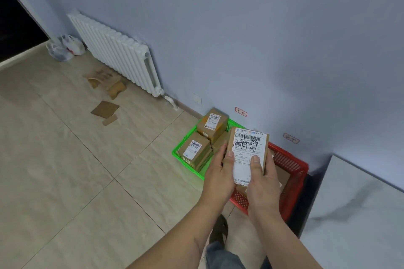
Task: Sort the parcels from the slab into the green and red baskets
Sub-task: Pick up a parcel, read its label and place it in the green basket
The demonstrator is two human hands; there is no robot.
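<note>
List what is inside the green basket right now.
The green basket holds several brown cardboard parcels with white labels, stacked at least two high. The left hand and the held parcel cover its near-right corner, so a full count is not possible.

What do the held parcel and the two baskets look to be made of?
Parcel: brown cardboard, matte, with a white printed paper label on its face. Green basket and red basket: probably moulded plastic, judging by the bright uniform colour and lattice walls. Both hands grip the parcel.
</note>
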